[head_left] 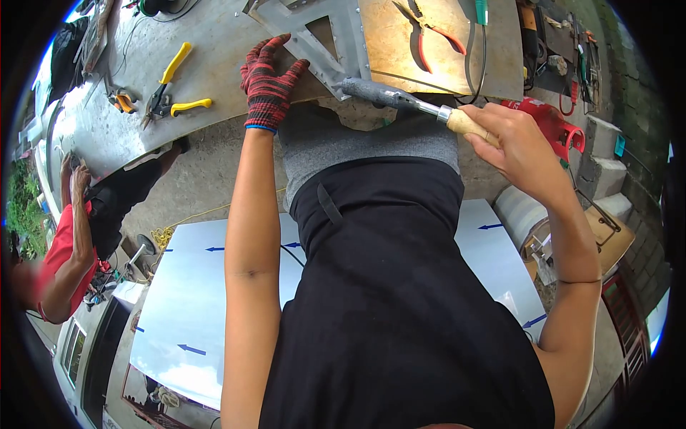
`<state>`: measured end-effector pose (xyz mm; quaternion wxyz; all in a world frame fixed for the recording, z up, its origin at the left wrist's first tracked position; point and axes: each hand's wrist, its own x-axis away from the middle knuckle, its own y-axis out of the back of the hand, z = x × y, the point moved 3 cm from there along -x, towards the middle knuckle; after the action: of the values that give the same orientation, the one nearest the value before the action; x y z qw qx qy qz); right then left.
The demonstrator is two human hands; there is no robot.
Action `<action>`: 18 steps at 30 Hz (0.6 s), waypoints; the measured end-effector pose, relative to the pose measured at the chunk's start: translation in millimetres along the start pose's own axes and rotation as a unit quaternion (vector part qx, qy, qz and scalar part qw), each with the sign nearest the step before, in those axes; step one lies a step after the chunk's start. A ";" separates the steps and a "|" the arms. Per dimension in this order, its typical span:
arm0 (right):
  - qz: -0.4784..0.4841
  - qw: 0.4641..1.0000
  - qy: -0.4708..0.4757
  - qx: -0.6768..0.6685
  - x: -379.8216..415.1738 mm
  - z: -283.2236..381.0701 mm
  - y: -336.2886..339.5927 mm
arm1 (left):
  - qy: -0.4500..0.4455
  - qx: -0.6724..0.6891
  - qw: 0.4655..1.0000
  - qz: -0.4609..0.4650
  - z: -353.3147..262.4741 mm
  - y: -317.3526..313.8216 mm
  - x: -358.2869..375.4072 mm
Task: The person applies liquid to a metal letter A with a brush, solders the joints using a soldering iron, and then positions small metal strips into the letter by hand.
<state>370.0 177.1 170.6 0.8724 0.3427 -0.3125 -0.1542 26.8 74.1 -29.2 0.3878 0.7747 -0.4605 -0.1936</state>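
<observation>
In a red-and-black knit glove, my left hand (270, 82) lies with its fingers apart on the left edge of a grey sheet-metal frame (351, 43). That frame has a triangular cut-out and small holes. My bare right hand (506, 139) is closed round the wooden handle of a file (379, 93). The file's dark, broad end points left and reaches the near corner of the frame. Red-handled pliers (421, 36) lie on a yellowish board (386, 53) beside the frame. Yellow-handled snips (163, 93) rest on the table to the left of my glove.
The metal table (207, 64) has its near edge just before my waist. At the left, a co-worker in a red shirt (75, 236) has hands at the table. A red tool body (547, 125) is at the right. A light sheet with blue arrows (182, 286) lies below me.
</observation>
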 end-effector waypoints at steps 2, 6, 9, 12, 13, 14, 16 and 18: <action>-0.003 1.000 0.004 0.003 0.2 -2.3 -2.3 | -0.001 0.009 1.000 0.002 0.8 -0.6 -0.3; -0.019 1.000 0.017 0.014 1.7 0.7 -4.7 | -0.004 0.039 0.999 0.006 7.3 -2.6 -1.2; -0.021 0.999 0.014 0.040 2.0 5.9 -5.5 | 0.001 0.024 1.000 0.009 5.8 -1.9 -1.4; -0.010 0.997 0.004 0.081 3.5 11.7 -4.5 | -0.010 0.041 0.999 0.005 10.0 -4.4 -2.6; -0.011 0.997 0.002 0.079 3.3 16.1 -3.6 | -0.012 0.041 0.999 0.007 8.3 -3.7 -2.8; -0.007 0.995 -0.005 0.097 2.8 21.3 -2.9 | -0.006 0.036 0.999 0.007 7.3 -2.7 -2.4; -0.004 0.993 -0.015 0.113 2.8 25.0 -1.8 | -0.002 0.032 0.999 0.010 6.1 -2.5 -1.6; -0.009 0.993 0.001 0.117 2.4 26.3 -0.2 | 0.001 0.038 0.999 0.003 6.7 -2.6 -1.7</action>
<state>354.7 162.6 186.5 0.8251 0.4456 -0.3244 -0.1243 23.0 73.5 -35.6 0.3590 0.7878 -0.4692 -0.1742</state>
